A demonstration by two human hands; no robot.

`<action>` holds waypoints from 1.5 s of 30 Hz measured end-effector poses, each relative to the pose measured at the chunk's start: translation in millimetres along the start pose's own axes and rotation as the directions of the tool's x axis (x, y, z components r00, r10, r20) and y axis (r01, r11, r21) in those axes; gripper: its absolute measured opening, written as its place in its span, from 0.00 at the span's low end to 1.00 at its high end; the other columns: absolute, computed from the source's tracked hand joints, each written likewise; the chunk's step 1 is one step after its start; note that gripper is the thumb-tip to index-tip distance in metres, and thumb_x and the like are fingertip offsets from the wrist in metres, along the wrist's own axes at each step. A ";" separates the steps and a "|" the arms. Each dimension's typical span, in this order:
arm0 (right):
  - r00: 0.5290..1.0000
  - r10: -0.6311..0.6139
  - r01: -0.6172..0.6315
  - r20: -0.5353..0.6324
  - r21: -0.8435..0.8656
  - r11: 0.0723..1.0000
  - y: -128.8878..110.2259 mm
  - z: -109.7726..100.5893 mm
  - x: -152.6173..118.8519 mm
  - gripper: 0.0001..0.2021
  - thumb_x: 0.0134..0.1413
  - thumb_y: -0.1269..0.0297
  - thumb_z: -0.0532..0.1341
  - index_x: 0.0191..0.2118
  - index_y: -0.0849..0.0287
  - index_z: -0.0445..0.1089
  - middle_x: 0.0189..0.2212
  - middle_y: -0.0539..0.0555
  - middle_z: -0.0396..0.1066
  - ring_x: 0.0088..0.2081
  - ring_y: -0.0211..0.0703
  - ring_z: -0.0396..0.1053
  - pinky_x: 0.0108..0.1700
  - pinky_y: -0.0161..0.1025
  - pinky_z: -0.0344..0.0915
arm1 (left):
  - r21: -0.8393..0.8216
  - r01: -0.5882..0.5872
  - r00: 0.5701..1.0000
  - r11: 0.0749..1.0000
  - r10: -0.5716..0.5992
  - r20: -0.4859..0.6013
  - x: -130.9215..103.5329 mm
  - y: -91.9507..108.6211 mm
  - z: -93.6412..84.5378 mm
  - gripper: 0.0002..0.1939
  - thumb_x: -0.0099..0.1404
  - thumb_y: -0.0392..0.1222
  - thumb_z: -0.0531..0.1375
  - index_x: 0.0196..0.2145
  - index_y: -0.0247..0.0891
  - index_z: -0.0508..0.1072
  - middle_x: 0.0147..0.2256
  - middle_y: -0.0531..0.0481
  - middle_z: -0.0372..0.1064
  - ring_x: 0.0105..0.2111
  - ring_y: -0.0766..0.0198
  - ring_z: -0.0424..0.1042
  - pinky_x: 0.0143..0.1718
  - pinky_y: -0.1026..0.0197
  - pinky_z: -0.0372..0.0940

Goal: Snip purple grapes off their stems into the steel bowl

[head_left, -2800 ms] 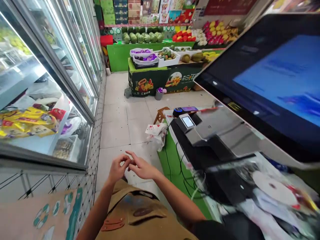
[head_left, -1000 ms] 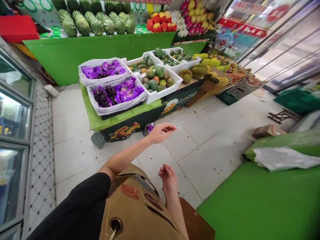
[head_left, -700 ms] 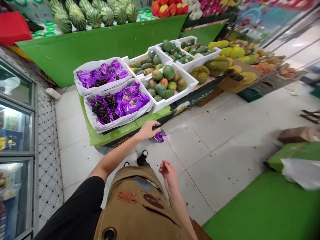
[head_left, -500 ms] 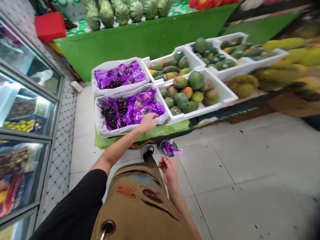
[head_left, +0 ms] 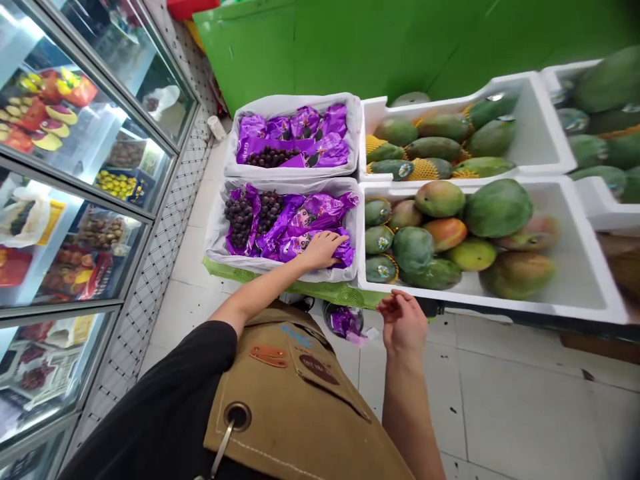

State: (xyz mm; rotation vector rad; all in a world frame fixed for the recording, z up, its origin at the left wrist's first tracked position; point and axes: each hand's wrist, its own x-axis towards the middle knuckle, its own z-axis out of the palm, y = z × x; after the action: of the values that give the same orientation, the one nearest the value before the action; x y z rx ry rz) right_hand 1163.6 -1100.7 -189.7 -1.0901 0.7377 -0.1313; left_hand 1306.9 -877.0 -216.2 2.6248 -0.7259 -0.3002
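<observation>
My left hand [head_left: 324, 251] rests on a purple grape bag [head_left: 313, 213] at the right side of the near white-lined box [head_left: 215, 233]; its fingers are spread over the bag. Dark grapes [head_left: 240, 223] show at the left of that box. Behind it, a second lined box [head_left: 295, 172] holds more purple bags and dark grapes. My right hand [head_left: 404, 321] hangs in the air in front of the near mango box [head_left: 505, 303], fingers curled and close together; whether anything is between them is too small to tell.
Green mangoes [head_left: 440, 148] fill another white foam box behind. On the floor near my feet stands a round container [head_left: 345, 321] with purple wrapping. Glass-door fridges [head_left: 165, 180] line the left; a green panel [head_left: 310, 53] stands behind the boxes.
The view has come closer to the boxes and turned. My left hand has moved onto the bag from the box's front edge. My right hand has risen and moved right.
</observation>
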 end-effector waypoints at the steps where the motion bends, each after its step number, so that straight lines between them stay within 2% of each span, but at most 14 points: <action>1: 1.000 -0.002 0.002 0.014 -0.005 1.000 1.6 4.5 2.5 0.17 0.37 0.57 0.74 0.35 0.58 0.75 0.23 0.46 0.72 0.25 0.35 0.70 0.28 0.33 0.70 | -0.006 -0.003 1.000 1.000 0.003 -0.006 -1.4 -0.8 0.5 0.36 0.69 0.46 0.66 0.72 0.35 0.66 0.65 0.35 0.70 0.67 0.42 0.65 0.70 0.44 0.60; 8: 0.997 0.024 -0.020 0.074 -0.056 0.998 26.2 36.5 -16.0 0.18 0.39 0.53 0.74 0.35 0.56 0.75 0.24 0.47 0.72 0.26 0.37 0.70 0.29 0.35 0.69 | -0.062 -0.031 0.998 0.998 0.028 -0.052 -5.7 -8.8 0.4 0.25 0.69 0.36 0.61 0.63 0.38 0.75 0.60 0.38 0.76 0.63 0.46 0.69 0.66 0.44 0.63; 14: 1.000 0.018 -0.018 -0.009 -0.100 0.995 41.0 44.3 -39.9 0.19 0.39 0.50 0.75 0.35 0.56 0.75 0.25 0.47 0.74 0.27 0.38 0.71 0.31 0.37 0.69 | -0.223 -0.110 0.988 0.969 0.082 -0.130 -15.6 -21.8 -12.2 0.19 0.67 0.33 0.63 0.55 0.36 0.80 0.53 0.39 0.79 0.57 0.49 0.73 0.64 0.47 0.65; 19: 0.999 -0.011 0.004 -0.049 -0.148 0.989 45.0 52.9 -38.4 0.21 0.39 0.48 0.75 0.35 0.55 0.74 0.24 0.47 0.73 0.26 0.39 0.69 0.32 0.39 0.69 | -0.346 -0.136 0.973 0.929 0.060 -0.221 -21.0 -35.0 -23.7 0.17 0.66 0.34 0.65 0.52 0.39 0.79 0.52 0.40 0.80 0.57 0.51 0.73 0.64 0.47 0.66; 21: 0.999 -0.020 0.014 -0.034 -0.173 0.985 43.6 59.2 -33.9 0.21 0.40 0.47 0.75 0.35 0.55 0.73 0.24 0.47 0.74 0.25 0.40 0.69 0.32 0.40 0.69 | -0.342 -0.153 0.976 0.927 0.086 -0.202 -17.3 -33.5 -20.2 0.17 0.67 0.35 0.65 0.54 0.37 0.79 0.53 0.39 0.80 0.58 0.50 0.73 0.65 0.47 0.66; 25: 0.999 -0.041 0.042 0.008 -0.220 0.975 36.8 71.9 -27.2 0.21 0.42 0.45 0.74 0.36 0.55 0.74 0.26 0.48 0.75 0.26 0.40 0.69 0.34 0.41 0.68 | -0.256 -0.213 0.977 0.943 0.210 -0.041 -3.4 -21.6 -10.3 0.25 0.70 0.39 0.66 0.62 0.31 0.75 0.60 0.34 0.76 0.61 0.46 0.71 0.68 0.45 0.64; 28: 0.998 -0.054 0.059 0.026 -0.252 0.966 32.1 75.8 -27.3 0.22 0.43 0.44 0.74 0.37 0.55 0.74 0.27 0.49 0.76 0.27 0.41 0.69 0.36 0.42 0.69 | -0.255 -0.228 0.973 0.940 0.228 -0.032 5.8 -26.0 -21.4 0.30 0.70 0.44 0.67 0.66 0.31 0.71 0.63 0.34 0.73 0.64 0.45 0.70 0.69 0.48 0.64; 31: 0.998 -0.057 0.059 0.016 -0.285 0.957 31.9 73.4 -30.6 0.22 0.43 0.43 0.73 0.37 0.55 0.74 0.27 0.49 0.76 0.27 0.41 0.70 0.37 0.43 0.69 | -0.281 -0.167 0.984 0.945 0.144 -0.102 10.9 -56.8 -52.8 0.24 0.72 0.47 0.65 0.62 0.34 0.75 0.60 0.37 0.76 0.62 0.48 0.72 0.68 0.48 0.64; 34: 0.998 -0.060 0.054 -0.009 -0.325 0.944 35.4 68.1 -34.8 0.22 0.45 0.43 0.72 0.37 0.56 0.74 0.27 0.50 0.75 0.28 0.42 0.69 0.38 0.44 0.70 | -0.261 0.040 0.982 0.964 -0.087 -0.170 12.0 -107.6 -89.7 0.16 0.73 0.44 0.63 0.54 0.34 0.79 0.55 0.37 0.79 0.57 0.49 0.75 0.65 0.49 0.65; 37: 0.995 -0.100 0.083 -0.024 -0.375 0.923 38.1 65.5 -36.5 0.21 0.48 0.44 0.71 0.38 0.56 0.74 0.30 0.52 0.76 0.30 0.43 0.70 0.39 0.44 0.70 | -0.218 0.297 0.910 0.930 -0.345 -0.232 9.3 -158.1 -117.7 0.16 0.74 0.41 0.61 0.53 0.30 0.78 0.54 0.35 0.80 0.55 0.49 0.76 0.63 0.50 0.66; 40: 0.982 -0.183 0.150 -0.039 -0.426 0.892 37.4 71.8 -29.0 0.20 0.52 0.47 0.69 0.43 0.57 0.75 0.37 0.56 0.78 0.36 0.46 0.72 0.44 0.46 0.70 | -0.193 0.440 0.855 0.877 -0.475 -0.210 6.1 -193.5 -133.2 0.16 0.74 0.40 0.60 0.54 0.28 0.77 0.53 0.34 0.80 0.54 0.51 0.76 0.62 0.52 0.66; 42: 0.958 -0.287 0.241 -0.009 -0.518 0.821 36.4 83.9 -16.0 0.21 0.56 0.49 0.67 0.50 0.58 0.75 0.47 0.61 0.79 0.45 0.50 0.73 0.48 0.47 0.70 | -0.176 0.500 0.827 0.848 -0.528 -0.195 5.7 -208.2 -137.9 0.17 0.75 0.41 0.60 0.55 0.28 0.77 0.53 0.34 0.80 0.54 0.51 0.76 0.62 0.52 0.65; 43: 0.939 -0.342 0.296 0.037 -0.592 0.750 36.5 92.4 -7.2 0.23 0.58 0.50 0.66 0.54 0.58 0.74 0.53 0.63 0.78 0.49 0.53 0.73 0.52 0.49 0.70 | -0.171 0.521 0.816 0.836 -0.547 -0.186 6.2 -213.5 -139.0 0.17 0.74 0.41 0.60 0.55 0.28 0.77 0.53 0.34 0.80 0.54 0.51 0.76 0.62 0.52 0.65; 45: 0.897 -0.405 0.389 0.176 -0.749 0.537 38.6 112.4 12.5 0.28 0.61 0.52 0.64 0.62 0.62 0.71 0.60 0.69 0.74 0.58 0.59 0.71 0.60 0.55 0.68 | -0.168 0.549 0.803 0.819 -0.572 -0.168 8.3 -221.1 -139.1 0.17 0.74 0.42 0.59 0.55 0.30 0.77 0.54 0.35 0.80 0.56 0.50 0.76 0.63 0.52 0.66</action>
State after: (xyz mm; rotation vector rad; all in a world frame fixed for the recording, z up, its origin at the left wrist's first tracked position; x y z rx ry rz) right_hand 1231.1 -1002.6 -199.6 -2.1069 0.5390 -0.2247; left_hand 1454.6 -663.3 -187.4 2.6501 0.1607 -0.2078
